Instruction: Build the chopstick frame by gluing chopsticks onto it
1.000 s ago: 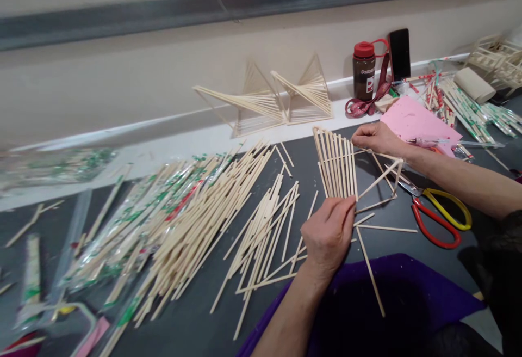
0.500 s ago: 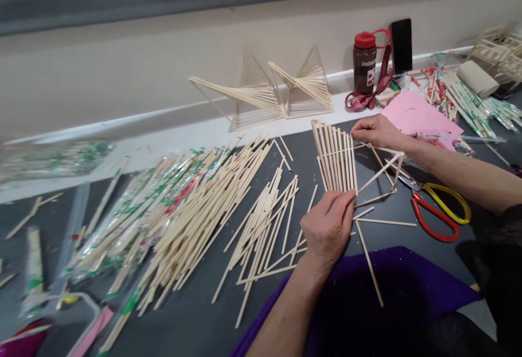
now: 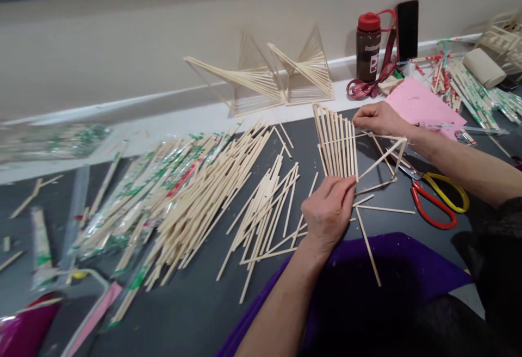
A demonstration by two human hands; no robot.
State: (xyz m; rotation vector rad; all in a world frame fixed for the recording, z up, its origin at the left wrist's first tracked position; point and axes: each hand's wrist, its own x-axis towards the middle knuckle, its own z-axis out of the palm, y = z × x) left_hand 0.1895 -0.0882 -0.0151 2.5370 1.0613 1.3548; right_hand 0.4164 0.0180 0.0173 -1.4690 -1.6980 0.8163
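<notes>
A frame of chopsticks (image 3: 337, 140), with a fan of sticks side by side on its left face, stands on the dark table. My left hand (image 3: 329, 210) is closed on the near lower edge of that fan. At its far upper corner my right hand (image 3: 377, 118) pinches the end of a stick. Open bars of the same frame reach to the right, under my right wrist. Scissors with red and yellow handles (image 3: 434, 194) lie to the right of the frame, blades partly behind its bars. A few loose sticks (image 3: 369, 245) rest in front of it.
Loose chopsticks (image 3: 212, 199) and shorter sticks (image 3: 265, 210) lie in piles on the left. Wrapped chopsticks (image 3: 142, 188) are beyond them. Two finished-looking twisted stick frames (image 3: 302, 71) stand by the wall. A bottle (image 3: 368, 47), phone (image 3: 407, 30) and pink paper (image 3: 426, 105) sit back right.
The view has tipped slightly downward, so the scene sits higher in the picture. Both hands keep their hold on the chopstick frame, with little visible movement against it.
</notes>
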